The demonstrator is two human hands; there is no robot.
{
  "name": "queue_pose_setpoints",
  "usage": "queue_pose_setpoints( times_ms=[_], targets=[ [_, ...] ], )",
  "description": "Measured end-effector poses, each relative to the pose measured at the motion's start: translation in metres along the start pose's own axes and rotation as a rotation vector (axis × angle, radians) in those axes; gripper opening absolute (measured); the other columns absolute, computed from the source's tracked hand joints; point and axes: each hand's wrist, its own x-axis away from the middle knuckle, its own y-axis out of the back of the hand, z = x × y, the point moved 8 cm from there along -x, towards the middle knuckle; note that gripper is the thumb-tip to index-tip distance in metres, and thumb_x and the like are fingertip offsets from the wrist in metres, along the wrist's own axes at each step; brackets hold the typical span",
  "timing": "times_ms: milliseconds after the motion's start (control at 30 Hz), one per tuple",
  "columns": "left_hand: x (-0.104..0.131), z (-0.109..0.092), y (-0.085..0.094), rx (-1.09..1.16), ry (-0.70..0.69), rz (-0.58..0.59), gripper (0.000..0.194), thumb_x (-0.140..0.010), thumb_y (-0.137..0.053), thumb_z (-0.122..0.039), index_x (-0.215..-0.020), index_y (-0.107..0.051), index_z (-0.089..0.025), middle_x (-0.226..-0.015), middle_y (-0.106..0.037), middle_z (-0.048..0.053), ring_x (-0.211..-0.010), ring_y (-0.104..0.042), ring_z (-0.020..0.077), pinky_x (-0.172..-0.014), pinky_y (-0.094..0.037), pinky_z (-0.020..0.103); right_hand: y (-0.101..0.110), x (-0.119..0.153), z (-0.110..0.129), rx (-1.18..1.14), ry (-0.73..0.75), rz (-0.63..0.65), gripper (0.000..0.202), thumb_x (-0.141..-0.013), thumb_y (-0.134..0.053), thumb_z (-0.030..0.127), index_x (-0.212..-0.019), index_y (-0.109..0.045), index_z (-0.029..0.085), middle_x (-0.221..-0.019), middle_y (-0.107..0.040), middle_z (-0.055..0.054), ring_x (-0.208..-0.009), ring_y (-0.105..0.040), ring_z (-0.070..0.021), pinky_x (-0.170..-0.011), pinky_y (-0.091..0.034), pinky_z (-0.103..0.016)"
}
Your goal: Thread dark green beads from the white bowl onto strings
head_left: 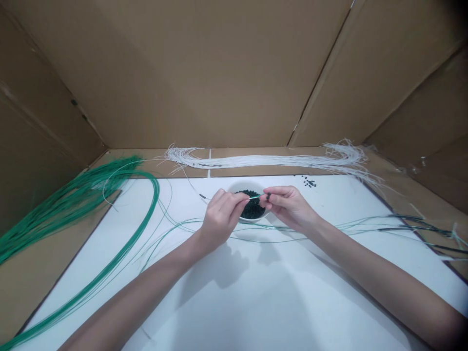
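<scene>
In the head view my left hand [224,212] is closed in a pinch on thin cord [255,197], whose short pale-green and white length sticks out toward the right. My right hand [288,204] is closed too, with small black beads [268,196] between its thumb and fingers, close to the cord's end. Whether the cord passes through a bead cannot be made out. Under both hands stands a white bowl [251,220] of black beads [253,209]. A white cord with a few black beads threaded on it [202,196] trails behind my left hand.
A big bundle of green cords [146,214] curves along the left side. White cords [256,161] lie across the back by the cardboard wall [219,73]. Loose black beads [309,182] are scattered back right. Beaded green strands [420,224] lie at the right edge of the white board [237,312].
</scene>
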Motion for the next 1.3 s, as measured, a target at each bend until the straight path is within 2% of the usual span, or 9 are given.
queue_pose_setpoints(
  times_ms=[233,567,1300],
  targets=[
    [-0.003,-0.009,-0.001,0.009,-0.057,-0.003,0.011,-0.078,-0.050,-0.007,-0.086,-0.050,-0.015,-0.069,-0.061,0.002,-0.058,-0.043,0.0099,-0.058,-0.038,0.024,-0.003,-0.001,0.001,-0.030,0.018,0.037,0.018,-0.051,-0.077,0.023,-0.067,-0.071,0.023,-0.062,-0.069,0.000,-0.051,-0.057,-0.0060,-0.056,-0.047,-0.019],
    [0.001,-0.003,-0.004,-0.005,-0.010,0.015,0.011,-0.077,-0.052,-0.008,-0.085,-0.051,-0.016,-0.068,-0.060,0.001,-0.057,-0.040,0.0097,-0.057,-0.037,0.024,-0.001,-0.001,0.007,0.016,0.092,-0.002,0.016,-0.049,-0.077,0.021,-0.063,-0.070,0.021,-0.063,-0.069,0.000,-0.059,-0.063,-0.0094,-0.057,-0.049,-0.017],
    [0.000,-0.004,-0.005,-0.030,-0.026,0.023,0.009,-0.078,-0.051,-0.009,-0.084,-0.052,-0.015,-0.068,-0.060,0.001,-0.056,-0.041,0.0101,-0.056,-0.038,0.024,0.000,0.000,0.011,0.075,0.158,-0.006,0.013,-0.053,-0.075,0.019,-0.065,-0.070,0.022,-0.067,-0.070,0.000,-0.059,-0.063,-0.0101,-0.058,-0.050,-0.020]
  ],
)
